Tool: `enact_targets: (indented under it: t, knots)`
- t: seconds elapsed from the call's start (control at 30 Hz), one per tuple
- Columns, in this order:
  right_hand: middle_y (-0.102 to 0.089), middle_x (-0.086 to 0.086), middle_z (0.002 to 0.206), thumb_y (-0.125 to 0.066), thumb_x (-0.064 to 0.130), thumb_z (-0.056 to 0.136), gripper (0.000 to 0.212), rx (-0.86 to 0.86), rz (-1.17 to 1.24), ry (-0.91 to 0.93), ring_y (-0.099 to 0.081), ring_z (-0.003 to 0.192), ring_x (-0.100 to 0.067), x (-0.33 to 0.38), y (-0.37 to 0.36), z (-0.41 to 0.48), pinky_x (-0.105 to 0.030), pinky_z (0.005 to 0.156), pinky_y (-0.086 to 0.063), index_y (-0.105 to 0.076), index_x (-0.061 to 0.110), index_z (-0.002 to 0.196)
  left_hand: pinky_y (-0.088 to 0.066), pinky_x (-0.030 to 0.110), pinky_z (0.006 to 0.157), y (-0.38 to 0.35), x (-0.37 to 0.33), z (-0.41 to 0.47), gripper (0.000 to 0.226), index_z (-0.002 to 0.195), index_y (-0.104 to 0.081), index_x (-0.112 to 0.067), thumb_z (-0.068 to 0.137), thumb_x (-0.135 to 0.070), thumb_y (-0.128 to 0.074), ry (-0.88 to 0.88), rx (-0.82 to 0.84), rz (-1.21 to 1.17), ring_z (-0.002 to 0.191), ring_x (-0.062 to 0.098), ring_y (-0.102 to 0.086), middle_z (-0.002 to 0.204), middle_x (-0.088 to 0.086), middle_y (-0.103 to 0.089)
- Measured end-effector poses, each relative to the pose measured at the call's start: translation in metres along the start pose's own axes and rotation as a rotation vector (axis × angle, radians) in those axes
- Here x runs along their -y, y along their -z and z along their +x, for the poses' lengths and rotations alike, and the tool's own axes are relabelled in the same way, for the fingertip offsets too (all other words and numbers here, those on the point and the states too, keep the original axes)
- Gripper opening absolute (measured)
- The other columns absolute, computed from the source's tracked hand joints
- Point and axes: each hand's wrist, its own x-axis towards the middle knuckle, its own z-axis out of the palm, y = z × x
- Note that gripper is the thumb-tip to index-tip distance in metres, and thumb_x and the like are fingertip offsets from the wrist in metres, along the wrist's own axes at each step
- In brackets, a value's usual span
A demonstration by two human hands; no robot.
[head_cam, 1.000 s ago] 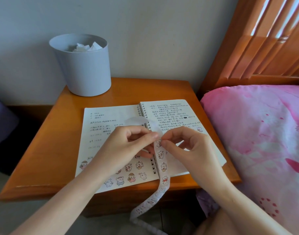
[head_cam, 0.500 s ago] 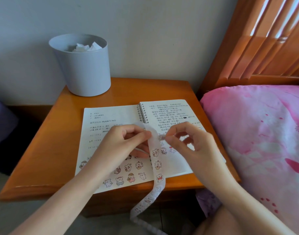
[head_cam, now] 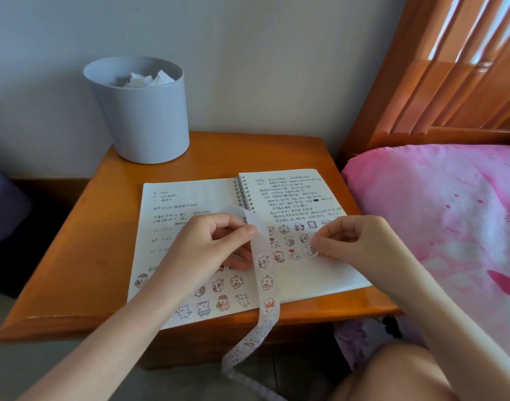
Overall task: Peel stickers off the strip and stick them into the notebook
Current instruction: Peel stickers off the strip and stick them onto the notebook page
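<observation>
An open spiral notebook lies on the wooden bedside table, handwriting at the top of both pages and several small animal stickers lower down. My left hand pinches the white sticker strip over the spine; the strip hangs down past the table's front edge. My right hand holds a small peeled sticker by its fingertips, low over the right page beside the rows stuck there.
A grey bin with crumpled white paper stands at the table's back left, against the wall. A bed with a pink cover and a wooden headboard borders the table on the right. My knee shows at the lower right.
My right hand pulled a sticker off the strip and carried it rightward and down to the right page. My left hand kept its pinch on the strip, which shifted a little.
</observation>
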Motion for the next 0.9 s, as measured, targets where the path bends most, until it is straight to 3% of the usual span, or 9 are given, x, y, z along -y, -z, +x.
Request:
enact_targets:
  t: [0.2, 0.67, 0.9]
  knots:
    - [-0.073, 0.002, 0.069, -0.075, 0.017, 0.076, 0.005, -0.001, -0.009, 0.006, -0.066, 0.065, -0.01, -0.001, -0.001, 0.0, -0.03, 0.07, -0.055, -0.073, 0.018, 0.071, -0.059, 0.022, 0.063, 0.001, 0.001, 0.0, 0.013, 0.088, -0.073, -0.012, 0.09, -0.017, -0.061, -0.006, 0.003, 0.018, 0.07, 0.013, -0.073, 0.078, -0.002, -0.076]
    - [-0.073, 0.001, 0.069, -0.075, 0.016, 0.075, 0.004, -0.013, -0.022, 0.044, -0.067, 0.071, -0.018, -0.006, -0.003, 0.002, -0.036, 0.073, -0.055, -0.073, 0.017, 0.072, -0.059, 0.021, 0.063, 0.0, 0.0, 0.0, 0.013, 0.086, -0.072, -0.013, 0.09, -0.016, -0.06, 0.004, 0.003, 0.007, 0.069, 0.013, -0.073, 0.077, -0.002, -0.076]
    - [-0.07, 0.0, 0.067, -0.074, 0.014, 0.076, 0.006, -0.057, -0.069, 0.092, -0.064, 0.066, -0.016, -0.011, -0.007, 0.002, -0.03, 0.066, -0.053, -0.072, 0.017, 0.071, -0.06, 0.024, 0.065, 0.0, 0.001, 0.001, 0.013, 0.088, -0.072, -0.012, 0.09, -0.017, -0.06, 0.003, 0.011, 0.015, 0.071, 0.014, -0.073, 0.078, -0.002, -0.077]
